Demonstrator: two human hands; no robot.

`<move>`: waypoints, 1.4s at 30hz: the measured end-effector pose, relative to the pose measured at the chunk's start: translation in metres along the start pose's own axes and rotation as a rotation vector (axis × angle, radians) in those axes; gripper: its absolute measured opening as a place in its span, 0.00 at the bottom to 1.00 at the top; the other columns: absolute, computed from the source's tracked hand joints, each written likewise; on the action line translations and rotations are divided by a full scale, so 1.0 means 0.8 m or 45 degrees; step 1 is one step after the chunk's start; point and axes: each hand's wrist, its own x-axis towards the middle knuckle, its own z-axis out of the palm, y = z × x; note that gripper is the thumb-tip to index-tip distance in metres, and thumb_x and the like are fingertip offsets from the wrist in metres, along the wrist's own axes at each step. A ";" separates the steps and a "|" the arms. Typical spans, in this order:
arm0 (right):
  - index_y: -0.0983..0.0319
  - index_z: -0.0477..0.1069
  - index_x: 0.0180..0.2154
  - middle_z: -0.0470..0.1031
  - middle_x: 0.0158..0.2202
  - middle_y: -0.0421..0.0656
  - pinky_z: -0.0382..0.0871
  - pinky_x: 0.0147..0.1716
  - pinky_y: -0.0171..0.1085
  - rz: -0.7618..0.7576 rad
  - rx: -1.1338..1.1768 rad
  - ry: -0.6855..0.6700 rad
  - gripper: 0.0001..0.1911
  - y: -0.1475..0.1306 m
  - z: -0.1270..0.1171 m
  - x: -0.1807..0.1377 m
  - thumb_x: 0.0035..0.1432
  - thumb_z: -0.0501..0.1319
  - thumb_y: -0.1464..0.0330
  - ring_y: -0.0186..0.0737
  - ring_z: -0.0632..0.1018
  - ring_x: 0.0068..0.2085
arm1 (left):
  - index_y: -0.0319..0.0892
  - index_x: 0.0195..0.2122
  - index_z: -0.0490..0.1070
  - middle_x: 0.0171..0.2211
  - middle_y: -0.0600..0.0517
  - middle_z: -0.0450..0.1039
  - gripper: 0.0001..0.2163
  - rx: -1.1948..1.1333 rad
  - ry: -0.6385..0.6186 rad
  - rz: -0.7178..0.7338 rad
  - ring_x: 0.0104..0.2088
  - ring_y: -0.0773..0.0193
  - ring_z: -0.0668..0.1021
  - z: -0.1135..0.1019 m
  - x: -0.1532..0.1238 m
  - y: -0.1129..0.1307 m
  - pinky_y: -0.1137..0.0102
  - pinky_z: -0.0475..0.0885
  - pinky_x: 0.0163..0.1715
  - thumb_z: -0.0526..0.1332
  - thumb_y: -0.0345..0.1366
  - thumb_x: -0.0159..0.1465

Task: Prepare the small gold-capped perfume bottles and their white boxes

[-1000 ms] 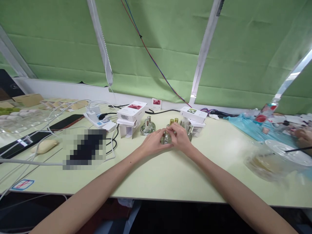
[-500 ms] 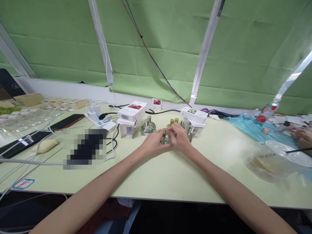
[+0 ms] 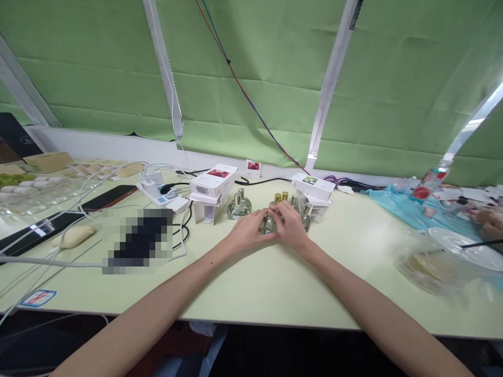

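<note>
Gold caps (image 3: pixel 277 198) rose just behind my fingers, silver-capped bottles (image 3: pixel 307 215) crowded close beside my right grip (image 3: pixel 291 224) with a white box (image 3: pixel 313 186) behind them, and a greenish bottle pair (image 3: pixel 239 209) stood beyond my left grip (image 3: pixel 248 231). The glass bottle (image 3: pixel 269 225) stood upright on the surface (image 3: pixel 251 288), long axis vertical, top end up. It sat between both grips, fingers curled closed about its top; how tightly, I couldn't tell.
</note>
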 end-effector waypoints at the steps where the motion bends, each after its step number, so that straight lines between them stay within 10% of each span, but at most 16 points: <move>1: 0.59 0.69 0.40 0.71 0.38 0.46 0.70 0.35 0.38 0.006 -0.003 -0.002 0.08 0.000 0.000 -0.001 0.70 0.52 0.69 0.40 0.74 0.36 | 0.44 0.51 0.68 0.43 0.47 0.75 0.23 -0.001 0.002 -0.001 0.38 0.53 0.78 0.000 0.000 0.000 0.64 0.69 0.35 0.62 0.51 0.59; 42: 0.59 0.72 0.46 0.76 0.43 0.47 0.74 0.35 0.40 0.005 0.042 0.040 0.10 0.000 -0.001 -0.002 0.69 0.54 0.68 0.40 0.76 0.35 | 0.42 0.49 0.66 0.43 0.46 0.74 0.22 0.045 -0.029 -0.015 0.39 0.52 0.77 0.002 0.000 -0.002 0.65 0.68 0.34 0.61 0.52 0.60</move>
